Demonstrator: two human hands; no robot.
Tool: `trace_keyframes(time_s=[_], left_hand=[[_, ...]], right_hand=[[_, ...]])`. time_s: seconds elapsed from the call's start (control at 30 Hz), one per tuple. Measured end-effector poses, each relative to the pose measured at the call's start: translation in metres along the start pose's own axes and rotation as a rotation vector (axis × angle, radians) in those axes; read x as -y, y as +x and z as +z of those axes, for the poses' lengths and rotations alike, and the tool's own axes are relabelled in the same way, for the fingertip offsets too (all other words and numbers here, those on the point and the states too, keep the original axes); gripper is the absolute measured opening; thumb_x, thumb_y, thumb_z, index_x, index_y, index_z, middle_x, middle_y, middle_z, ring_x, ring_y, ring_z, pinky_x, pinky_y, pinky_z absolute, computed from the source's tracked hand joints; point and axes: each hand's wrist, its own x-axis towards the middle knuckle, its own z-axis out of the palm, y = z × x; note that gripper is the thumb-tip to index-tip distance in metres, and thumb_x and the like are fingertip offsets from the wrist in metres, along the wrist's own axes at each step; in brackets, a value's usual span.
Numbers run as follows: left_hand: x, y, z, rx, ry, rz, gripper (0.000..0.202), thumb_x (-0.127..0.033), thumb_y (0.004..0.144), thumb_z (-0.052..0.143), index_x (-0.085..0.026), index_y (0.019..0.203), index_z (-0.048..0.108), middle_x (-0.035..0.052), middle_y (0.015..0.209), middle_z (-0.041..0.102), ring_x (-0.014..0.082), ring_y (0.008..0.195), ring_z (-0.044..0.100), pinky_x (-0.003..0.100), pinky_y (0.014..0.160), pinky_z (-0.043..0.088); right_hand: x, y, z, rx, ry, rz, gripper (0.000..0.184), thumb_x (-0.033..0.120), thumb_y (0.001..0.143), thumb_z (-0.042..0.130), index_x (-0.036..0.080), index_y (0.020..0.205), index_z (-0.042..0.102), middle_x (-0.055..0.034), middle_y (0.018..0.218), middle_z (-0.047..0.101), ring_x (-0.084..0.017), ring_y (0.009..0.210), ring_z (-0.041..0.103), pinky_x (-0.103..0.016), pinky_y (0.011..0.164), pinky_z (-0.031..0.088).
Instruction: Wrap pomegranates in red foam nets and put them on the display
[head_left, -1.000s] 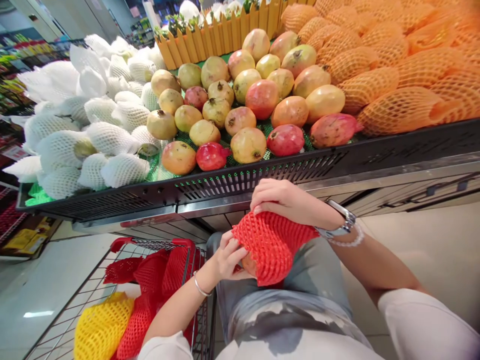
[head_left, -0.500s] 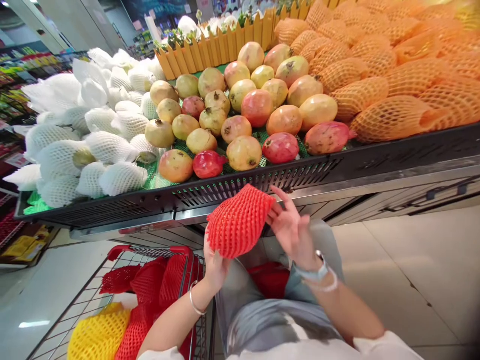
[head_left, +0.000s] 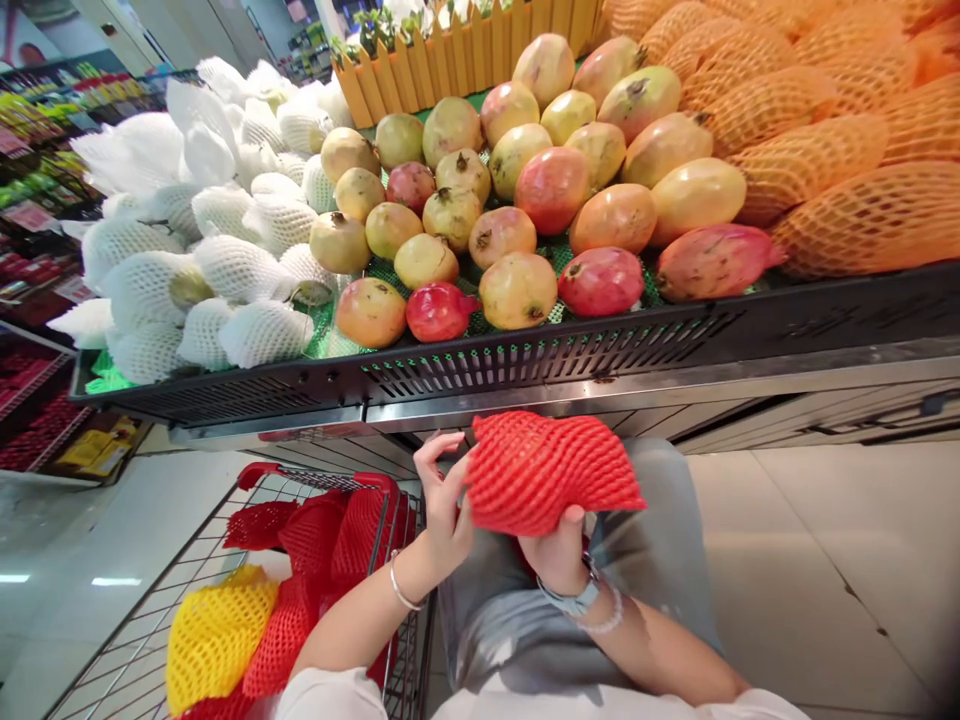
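A red foam net sleeve [head_left: 555,474], bulging around something hidden inside, is held in front of my lap below the display edge. My right hand [head_left: 556,550] supports it from underneath, thumb against the near side. At the sleeve's left end is my left hand [head_left: 448,505], its fingers bent and touching the rim, with the upper fingers lifted away. Beyond, bare yellow and red fruits that look like papayas or cactus pears, one a red fruit [head_left: 602,281], sit in rows on green netting. The sleeve's narrow right end points right.
A black slotted tray wall [head_left: 480,362] with a metal edge runs across in front of me. White-sleeved fruits [head_left: 244,270] are piled left, orange-netted fruits [head_left: 870,220] right. A shopping cart [head_left: 319,480] at lower left holds red sleeves and a yellow sleeve [head_left: 217,635].
The red sleeve has moved right and turned so its narrow end points right. My right hand has taken hold from below, while my left hand has shifted to the left end.
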Motion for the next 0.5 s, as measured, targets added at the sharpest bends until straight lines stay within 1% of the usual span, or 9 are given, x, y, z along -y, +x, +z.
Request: trace_keyframes(time_s=[0.07, 0.1, 0.17, 0.2, 0.23, 0.3, 0.37, 0.43, 0.5], left_hand=[[-0.007, 0.01, -0.001, 0.097, 0.121, 0.123, 0.042, -0.016, 0.093, 0.049, -0.024, 0.134, 0.055, 0.0108, 0.123, 0.054, 0.0187, 0.116, 0.051, 0.036, 0.102, 0.042], [-0.009, 0.012, -0.001, 0.159, 0.142, 0.15, 0.048, -0.014, 0.094, 0.047, -0.024, 0.141, 0.048, 0.0117, 0.126, 0.053, 0.0182, 0.118, 0.05, 0.034, 0.101, 0.043], [-0.007, 0.013, 0.003, 0.273, 0.113, 0.149, 0.056, -0.02, 0.093, 0.051, -0.022, 0.147, 0.038, 0.0147, 0.136, 0.047, 0.021, 0.128, 0.046, 0.036, 0.107, 0.041], [-0.004, 0.012, 0.006, 0.307, 0.1, 0.139, 0.061, -0.023, 0.091, 0.057, -0.021, 0.148, 0.037, 0.0159, 0.14, 0.044, 0.0234, 0.132, 0.043, 0.039, 0.11, 0.038], [-0.001, 0.01, 0.009, 0.307, 0.076, 0.122, 0.067, -0.026, 0.087, 0.063, -0.022, 0.148, 0.037, 0.0162, 0.142, 0.042, 0.0253, 0.134, 0.041, 0.041, 0.112, 0.037], [0.005, 0.006, 0.013, 0.222, -0.011, 0.052, 0.074, -0.024, 0.079, 0.073, -0.025, 0.146, 0.041, 0.014, 0.141, 0.046, 0.0254, 0.132, 0.045, 0.04, 0.111, 0.039], [0.007, 0.004, 0.015, 0.089, -0.118, -0.057, 0.072, -0.02, 0.072, 0.079, -0.028, 0.138, 0.05, 0.0105, 0.135, 0.054, 0.0232, 0.125, 0.053, 0.035, 0.106, 0.044], [0.004, 0.005, 0.017, -0.005, -0.218, -0.206, 0.068, -0.018, 0.065, 0.083, -0.025, 0.128, 0.059, 0.0095, 0.126, 0.061, 0.0227, 0.117, 0.06, 0.032, 0.1, 0.049], [0.0, 0.008, 0.018, -0.059, -0.323, -0.376, 0.064, -0.021, 0.056, 0.088, -0.021, 0.116, 0.065, 0.0094, 0.116, 0.066, 0.0242, 0.11, 0.063, 0.033, 0.096, 0.051]], right_hand=[[-0.004, 0.002, -0.003, -0.153, -0.02, -0.064, 0.062, 0.069, 0.07, 0.067, 0.023, 0.111, 0.064, -0.0113, 0.111, 0.067, -0.027, 0.107, 0.063, -0.047, 0.092, 0.052], [-0.006, 0.005, -0.004, -0.202, -0.038, -0.087, 0.06, 0.066, 0.071, 0.068, 0.023, 0.112, 0.063, -0.011, 0.114, 0.066, -0.026, 0.107, 0.063, -0.045, 0.09, 0.053], [-0.005, 0.009, -0.009, -0.238, -0.088, -0.111, 0.06, 0.064, 0.071, 0.068, 0.022, 0.114, 0.062, -0.0112, 0.114, 0.066, -0.025, 0.103, 0.064, -0.042, 0.085, 0.055], [-0.004, 0.011, -0.011, -0.236, -0.127, -0.115, 0.06, 0.064, 0.072, 0.068, 0.022, 0.114, 0.062, -0.0113, 0.111, 0.066, -0.024, 0.098, 0.065, -0.04, 0.081, 0.056], [-0.001, 0.013, -0.013, -0.228, -0.176, -0.121, 0.059, 0.064, 0.073, 0.067, 0.021, 0.112, 0.063, -0.0113, 0.107, 0.068, -0.024, 0.093, 0.066, -0.04, 0.079, 0.056], [0.005, 0.015, -0.015, -0.182, -0.314, -0.143, 0.054, 0.064, 0.073, 0.067, 0.019, 0.103, 0.066, -0.0106, 0.097, 0.07, -0.023, 0.085, 0.067, -0.039, 0.076, 0.057], [0.014, 0.016, -0.014, -0.082, -0.482, -0.197, 0.046, 0.061, 0.074, 0.069, 0.018, 0.089, 0.068, -0.0091, 0.085, 0.07, -0.023, 0.077, 0.067, -0.038, 0.073, 0.058], [0.022, 0.017, -0.009, 0.032, -0.631, -0.31, 0.041, 0.059, 0.076, 0.069, 0.019, 0.08, 0.067, -0.0076, 0.079, 0.07, -0.023, 0.072, 0.068, -0.036, 0.067, 0.058], [0.028, 0.019, -0.003, 0.123, -0.742, -0.427, 0.042, 0.062, 0.077, 0.068, 0.02, 0.08, 0.066, -0.0078, 0.082, 0.071, -0.024, 0.075, 0.069, -0.036, 0.069, 0.059]])
